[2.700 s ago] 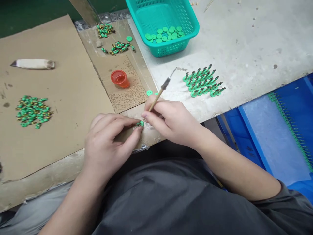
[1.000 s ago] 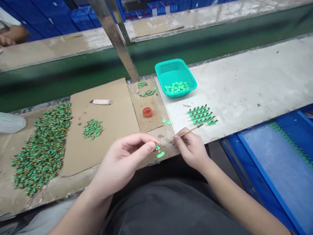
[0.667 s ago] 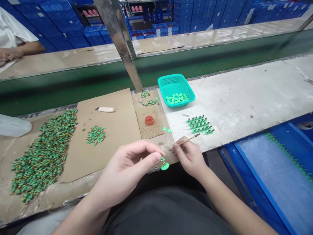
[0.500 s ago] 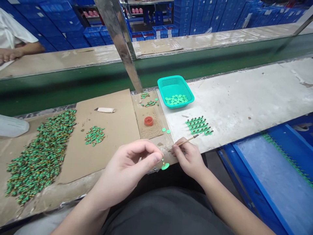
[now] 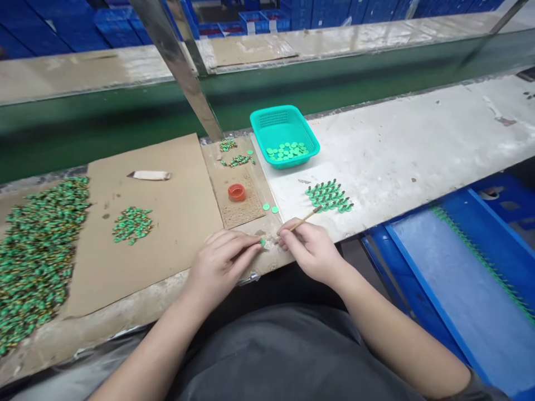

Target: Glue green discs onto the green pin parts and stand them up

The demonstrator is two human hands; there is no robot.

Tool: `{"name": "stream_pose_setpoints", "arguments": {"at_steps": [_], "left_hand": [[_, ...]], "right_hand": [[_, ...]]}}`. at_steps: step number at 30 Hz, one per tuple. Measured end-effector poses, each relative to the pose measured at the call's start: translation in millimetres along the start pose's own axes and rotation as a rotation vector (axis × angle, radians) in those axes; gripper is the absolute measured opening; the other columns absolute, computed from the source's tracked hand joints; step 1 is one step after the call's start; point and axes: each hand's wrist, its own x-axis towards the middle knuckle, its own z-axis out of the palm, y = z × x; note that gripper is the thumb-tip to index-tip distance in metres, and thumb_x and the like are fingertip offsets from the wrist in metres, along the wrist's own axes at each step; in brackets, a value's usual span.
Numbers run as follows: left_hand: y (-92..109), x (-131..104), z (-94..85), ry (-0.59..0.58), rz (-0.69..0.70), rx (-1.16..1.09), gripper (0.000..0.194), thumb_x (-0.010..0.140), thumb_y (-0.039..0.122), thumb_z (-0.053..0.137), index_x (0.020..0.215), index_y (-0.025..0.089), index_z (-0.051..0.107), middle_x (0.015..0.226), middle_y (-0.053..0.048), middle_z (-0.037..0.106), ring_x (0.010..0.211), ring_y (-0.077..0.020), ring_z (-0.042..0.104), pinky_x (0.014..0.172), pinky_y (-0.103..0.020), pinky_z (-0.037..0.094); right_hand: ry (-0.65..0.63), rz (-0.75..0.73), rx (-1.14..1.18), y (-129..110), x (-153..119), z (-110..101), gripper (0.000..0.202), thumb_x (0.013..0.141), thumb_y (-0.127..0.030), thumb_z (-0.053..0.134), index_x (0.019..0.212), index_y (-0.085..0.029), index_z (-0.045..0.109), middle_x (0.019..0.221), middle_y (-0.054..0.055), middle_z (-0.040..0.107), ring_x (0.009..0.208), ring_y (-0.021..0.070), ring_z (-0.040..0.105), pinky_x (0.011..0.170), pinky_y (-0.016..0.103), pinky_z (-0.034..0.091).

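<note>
head view: left hand (image 5: 221, 262) pinches a small green disc (image 5: 262, 243), right hand (image 5: 312, 249) pinches a slender brush (image 5: 305, 218); loose fingertips could let the disc tilt.

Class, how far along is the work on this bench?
Looks done: the rows of pieces standing on green discs. In hand: a green bit in the left hand, a brush-like stick in the right hand. Apparently left: loose discs in the teal basket and the big heap of loose pieces.
</note>
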Motion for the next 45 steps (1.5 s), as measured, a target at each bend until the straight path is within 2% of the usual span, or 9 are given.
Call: {"name": "stream_pose_setpoints", "arguments": {"at_steps": [4, 10, 13, 18, 26, 34, 37, 41, 45], "left_hand": [[3, -2, 1.0, -0.021, 0.005, 0.035, 0.018, 0.110, 0.036, 0.082, 0.125, 0.028, 0.088, 0.118, -0.004, 0.093, 0.104, -0.0222, 0.083, 0.099, -0.038, 0.062], [0, 0, 5.9, -0.026, -0.041, 0.055, 0.015, 0.112, 0.035, 0.075, 0.109, 0.028, 0.088, 0.103, -0.004, 0.086, 0.098, -0.0222, 0.078, 0.094, -0.039, 0.059], [-1, 0, 7.3, -0.040, -0.074, 0.043, 0.018, 0.112, 0.036, 0.074, 0.104, 0.029, 0.088, 0.098, -0.002, 0.082, 0.093, -0.0206, 0.075, 0.093, -0.038, 0.058], [1, 1, 6.8, -0.045, -0.094, 0.039, 0.019, 0.111, 0.038, 0.074, 0.102, 0.030, 0.089, 0.096, -0.001, 0.081, 0.093, -0.0207, 0.074, 0.093, -0.039, 0.056], [3, 0, 6.8, -0.047, -0.105, 0.029, 0.019, 0.112, 0.037, 0.074, 0.101, 0.030, 0.087, 0.095, -0.001, 0.080, 0.093, -0.0211, 0.072, 0.093, -0.039, 0.055], [3, 2, 6.8, -0.064, -0.108, 0.047, 0.024, 0.112, 0.040, 0.070, 0.093, 0.030, 0.080, 0.095, -0.002, 0.079, 0.094, -0.0235, 0.073, 0.093, -0.042, 0.057], [3, 2, 7.4, -0.065, -0.088, 0.061, 0.024, 0.113, 0.040, 0.070, 0.093, 0.029, 0.079, 0.096, -0.002, 0.079, 0.094, -0.0232, 0.072, 0.092, -0.042, 0.056], [5, -2, 11.3, -0.037, -0.065, 0.100, 0.018, 0.113, 0.033, 0.070, 0.098, 0.028, 0.080, 0.096, -0.002, 0.078, 0.094, -0.0228, 0.072, 0.091, -0.041, 0.055], [6, -8, 16.1, 0.011, -0.049, 0.144, 0.015, 0.114, 0.033, 0.072, 0.103, 0.028, 0.081, 0.100, -0.003, 0.082, 0.096, -0.0240, 0.072, 0.092, -0.042, 0.055]], "right_hand": [[-0.085, 0.010, 0.032, -6, 3, -5, 0.009, 0.115, -0.028, 0.069, 0.112, -0.022, 0.075, 0.103, 0.006, 0.085, 0.090, 0.0197, 0.086, 0.086, 0.032, 0.071], [-0.215, -0.109, -0.088, -10, 18, -2, 0.025, 0.119, -0.032, 0.066, 0.097, -0.024, 0.073, 0.102, 0.006, 0.082, 0.096, 0.0215, 0.083, 0.095, 0.034, 0.068], [-0.260, -0.163, -0.097, -7, 27, 1, 0.025, 0.120, -0.031, 0.064, 0.097, -0.025, 0.070, 0.099, 0.004, 0.080, 0.095, 0.0209, 0.080, 0.098, 0.034, 0.066], [-0.307, -0.165, -0.118, -3, 32, 2, 0.027, 0.121, -0.032, 0.062, 0.096, -0.025, 0.068, 0.100, 0.004, 0.079, 0.092, 0.0219, 0.077, 0.097, 0.037, 0.064], [-0.309, -0.200, -0.166, 1, 30, 4, 0.026, 0.123, -0.033, 0.061, 0.100, -0.024, 0.070, 0.098, 0.004, 0.079, 0.091, 0.0227, 0.076, 0.091, 0.036, 0.061], [-0.340, -0.241, -0.181, -1, 35, 9, 0.017, 0.124, -0.029, 0.060, 0.112, -0.027, 0.071, 0.109, 0.003, 0.082, 0.102, 0.0230, 0.079, 0.101, 0.036, 0.064], [-0.351, -0.237, -0.182, -4, 35, 10, 0.017, 0.123, -0.026, 0.061, 0.110, -0.026, 0.072, 0.106, 0.003, 0.082, 0.101, 0.0232, 0.079, 0.101, 0.037, 0.064], [-0.230, -0.174, -0.182, -5, 23, 10, 0.028, 0.123, -0.031, 0.064, 0.095, -0.025, 0.068, 0.095, 0.003, 0.078, 0.089, 0.0212, 0.077, 0.089, 0.034, 0.063], [-0.151, -0.180, -0.166, -1, 9, 11, 0.027, 0.123, -0.032, 0.063, 0.096, -0.026, 0.065, 0.094, 0.001, 0.077, 0.086, 0.0192, 0.076, 0.089, 0.033, 0.062]]}}
